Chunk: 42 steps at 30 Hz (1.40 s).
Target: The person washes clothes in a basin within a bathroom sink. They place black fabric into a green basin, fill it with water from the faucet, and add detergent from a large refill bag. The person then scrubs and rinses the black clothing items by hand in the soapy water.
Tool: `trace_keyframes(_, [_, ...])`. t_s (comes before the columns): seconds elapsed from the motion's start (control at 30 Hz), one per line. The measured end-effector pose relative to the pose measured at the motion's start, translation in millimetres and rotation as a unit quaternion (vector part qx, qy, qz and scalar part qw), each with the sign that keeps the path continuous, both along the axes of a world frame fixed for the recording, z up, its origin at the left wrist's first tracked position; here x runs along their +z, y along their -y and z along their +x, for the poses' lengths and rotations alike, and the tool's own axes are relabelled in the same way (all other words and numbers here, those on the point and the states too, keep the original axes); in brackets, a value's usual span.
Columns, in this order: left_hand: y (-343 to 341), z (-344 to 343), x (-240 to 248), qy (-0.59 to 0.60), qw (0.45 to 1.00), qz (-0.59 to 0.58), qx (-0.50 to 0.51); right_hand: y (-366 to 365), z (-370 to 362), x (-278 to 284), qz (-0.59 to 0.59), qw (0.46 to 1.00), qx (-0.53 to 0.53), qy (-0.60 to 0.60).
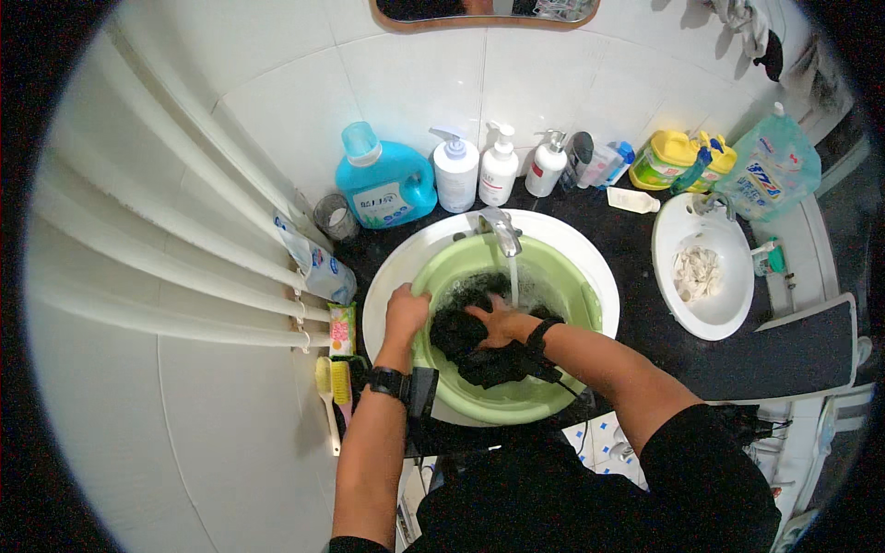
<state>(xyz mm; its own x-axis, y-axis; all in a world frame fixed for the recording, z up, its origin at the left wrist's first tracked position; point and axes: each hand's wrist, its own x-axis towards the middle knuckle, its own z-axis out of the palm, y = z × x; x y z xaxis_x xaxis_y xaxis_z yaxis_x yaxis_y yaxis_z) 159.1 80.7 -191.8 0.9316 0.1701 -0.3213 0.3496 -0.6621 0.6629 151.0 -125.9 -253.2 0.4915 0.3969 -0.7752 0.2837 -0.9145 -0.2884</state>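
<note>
A light green plastic basin [498, 412] sits in the white oval sink. My left hand [406, 316] is closed over its left rim. Inside the basin lies a bunched black cloth [489, 365] in foamy water. On top of this cloth my right hand [502, 324] presses down, fingers spread, the tips partly sunk among the folds. From the chrome faucet [501, 232] a stream of water falls into the basin just beyond my right hand. Dark bands circle both wrists.
Behind the sink stand a blue detergent jug [385, 189], pump bottles [499, 166] and yellow bottles [666, 158]. To the right, a small white basin [728, 309] holds pale cloth. Brushes [340, 387] and a white curtain [175, 258] are on the left.
</note>
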Motion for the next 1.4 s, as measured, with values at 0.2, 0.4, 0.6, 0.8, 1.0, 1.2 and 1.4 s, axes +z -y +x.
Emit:
trace_keyframes(0.2, [-0.1,5.1,-4.8,-0.035,0.999,-0.018,-0.005,5.8,9.8,-6.6,0.079,0.996,-0.026,0.029])
trace_keyframes(0.4, [9.7,2.0,-1.5,0.064,0.996,0.069,-0.011,8.3,13.9,11.7,0.004,1.0,-0.028,0.007])
trace_keyframes(0.6, [-10.5,6.7,-26.4,-0.006,1.0,0.027,-0.013,7.8,-4.2,68.3,0.009,0.999,0.011,-0.045])
trace_keyframes(0.8, [7.3,3.4,9.3,-0.018,1.0,0.018,-0.001,80.2,25.8,80.3,0.27,0.878,-0.374,-0.13])
trace_keyframes(1.0, [-1.1,-0.6,1.9,0.002,0.999,0.038,-0.023,98.8,76.6,66.8,0.241,0.839,-0.257,0.415])
trace_keyframes(1.2, [12.5,-3.2,23.4,0.019,0.996,0.069,-0.055,93.0,93.2,56.2,0.331,0.85,-0.287,0.292])
trace_keyframes(1.4, [7.3,-0.5,14.2,0.025,0.996,0.082,-0.039,93.1,91.9,45.1,0.35,0.839,-0.226,0.351])
